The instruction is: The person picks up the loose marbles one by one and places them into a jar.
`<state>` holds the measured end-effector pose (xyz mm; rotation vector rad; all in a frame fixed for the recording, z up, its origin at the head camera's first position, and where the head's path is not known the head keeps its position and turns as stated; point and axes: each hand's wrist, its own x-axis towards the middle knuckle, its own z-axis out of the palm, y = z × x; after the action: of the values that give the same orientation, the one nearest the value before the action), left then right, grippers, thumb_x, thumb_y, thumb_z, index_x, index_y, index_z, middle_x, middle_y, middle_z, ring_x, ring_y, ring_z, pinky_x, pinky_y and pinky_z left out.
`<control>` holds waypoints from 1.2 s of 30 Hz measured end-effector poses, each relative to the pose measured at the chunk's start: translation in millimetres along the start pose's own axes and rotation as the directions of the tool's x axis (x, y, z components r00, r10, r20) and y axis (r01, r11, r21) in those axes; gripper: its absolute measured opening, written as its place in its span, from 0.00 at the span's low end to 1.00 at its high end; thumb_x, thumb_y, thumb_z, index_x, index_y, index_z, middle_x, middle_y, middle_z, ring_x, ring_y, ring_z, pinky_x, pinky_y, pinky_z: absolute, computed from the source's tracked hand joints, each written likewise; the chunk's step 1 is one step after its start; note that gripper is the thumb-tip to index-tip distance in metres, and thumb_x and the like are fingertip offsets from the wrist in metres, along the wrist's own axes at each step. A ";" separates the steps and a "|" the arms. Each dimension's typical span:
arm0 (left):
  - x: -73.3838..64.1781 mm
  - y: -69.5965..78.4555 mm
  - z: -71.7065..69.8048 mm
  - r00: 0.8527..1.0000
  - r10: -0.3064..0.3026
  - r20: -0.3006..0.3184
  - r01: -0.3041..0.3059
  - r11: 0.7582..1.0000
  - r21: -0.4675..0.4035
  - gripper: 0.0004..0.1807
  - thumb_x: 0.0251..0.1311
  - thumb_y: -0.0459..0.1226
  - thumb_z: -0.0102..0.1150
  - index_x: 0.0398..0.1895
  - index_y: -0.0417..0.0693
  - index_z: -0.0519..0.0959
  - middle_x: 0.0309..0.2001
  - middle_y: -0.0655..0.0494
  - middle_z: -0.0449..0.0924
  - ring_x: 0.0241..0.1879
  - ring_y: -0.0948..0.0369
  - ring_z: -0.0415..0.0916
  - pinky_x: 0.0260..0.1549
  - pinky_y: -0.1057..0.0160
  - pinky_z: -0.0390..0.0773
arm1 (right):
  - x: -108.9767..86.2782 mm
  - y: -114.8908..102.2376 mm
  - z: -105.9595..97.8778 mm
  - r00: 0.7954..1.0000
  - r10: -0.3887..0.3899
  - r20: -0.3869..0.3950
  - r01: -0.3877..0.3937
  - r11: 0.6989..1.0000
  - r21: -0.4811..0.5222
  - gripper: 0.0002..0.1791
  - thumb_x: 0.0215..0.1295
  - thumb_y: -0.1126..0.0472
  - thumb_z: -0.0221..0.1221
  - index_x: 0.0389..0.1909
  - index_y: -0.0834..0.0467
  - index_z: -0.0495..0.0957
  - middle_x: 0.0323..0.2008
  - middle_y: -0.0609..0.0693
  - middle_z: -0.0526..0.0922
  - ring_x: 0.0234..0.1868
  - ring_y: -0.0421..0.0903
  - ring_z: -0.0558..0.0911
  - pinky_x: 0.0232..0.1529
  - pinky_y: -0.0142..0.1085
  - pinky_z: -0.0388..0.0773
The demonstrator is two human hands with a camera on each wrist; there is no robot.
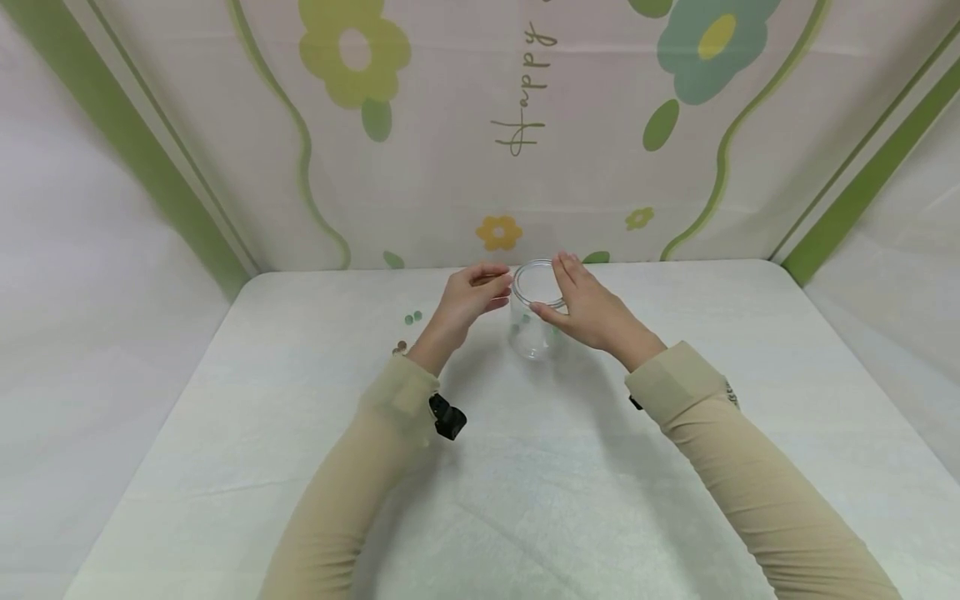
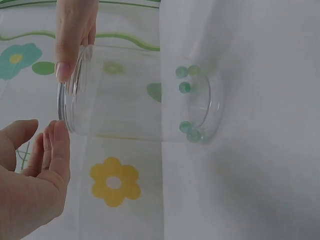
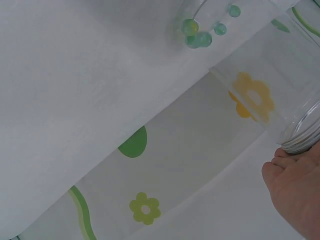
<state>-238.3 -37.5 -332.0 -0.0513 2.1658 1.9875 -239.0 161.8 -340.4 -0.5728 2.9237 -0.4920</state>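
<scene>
A clear glass jar (image 1: 531,337) stands upright near the back of the table, its round rim uncovered. Several green marbles (image 2: 185,87) lie at the bottom of it. My right hand (image 1: 597,317) holds the jar at the rim from the right, thumb on the near side and fingers on the far side. Beside the rim on the left is my left hand (image 1: 468,302), its thumb apart from the fingers; in the left wrist view the fingertips (image 2: 61,131) are close to or touching the rim. Nothing shows between thumb and fingers there.
Two green marbles (image 1: 413,317) lie on the white table (image 1: 525,500) left of my left hand. A few small brown balls (image 1: 401,346) sit partly behind my left wrist. Behind the table hangs a flower-printed cloth (image 1: 442,183).
</scene>
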 end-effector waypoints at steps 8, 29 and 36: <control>0.0 -10.3 -23.5 0.997 -0.071 -0.022 0.072 0.997 0.032 0.19 0.66 0.36 0.55 0.59 0.42 0.73 0.56 0.46 0.76 0.52 0.55 0.77 0.55 0.62 0.81 | 0.8 -0.4 0.7 1.000 0.001 -0.005 -0.001 1.000 -0.001 0.50 0.68 0.33 0.44 0.75 0.64 0.37 0.77 0.59 0.38 0.78 0.54 0.38 0.77 0.52 0.46; -8.2 -36.9 -91.1 0.980 -0.189 -0.058 0.197 0.958 0.208 0.23 0.71 0.40 0.48 0.67 0.46 0.66 0.65 0.43 0.70 0.63 0.48 0.71 0.69 0.44 0.63 | -2.3 0.5 -0.7 1.000 -0.003 0.001 0.003 1.000 -0.006 0.49 0.69 0.34 0.43 0.75 0.64 0.36 0.77 0.59 0.37 0.78 0.54 0.37 0.77 0.52 0.45; -10.4 -46.3 -110.6 0.984 -0.165 -0.069 0.177 0.955 0.238 0.24 0.71 0.37 0.46 0.68 0.39 0.64 0.64 0.38 0.68 0.63 0.46 0.70 0.63 0.57 0.74 | -3.8 -0.1 -0.5 1.000 0.002 0.007 -0.002 1.000 0.002 0.50 0.69 0.34 0.43 0.75 0.64 0.35 0.77 0.59 0.35 0.78 0.55 0.37 0.77 0.53 0.44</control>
<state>-234.4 -152.5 -367.4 -0.2440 2.3310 1.6329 -235.5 163.4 -339.7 -0.5705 2.9165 -0.4910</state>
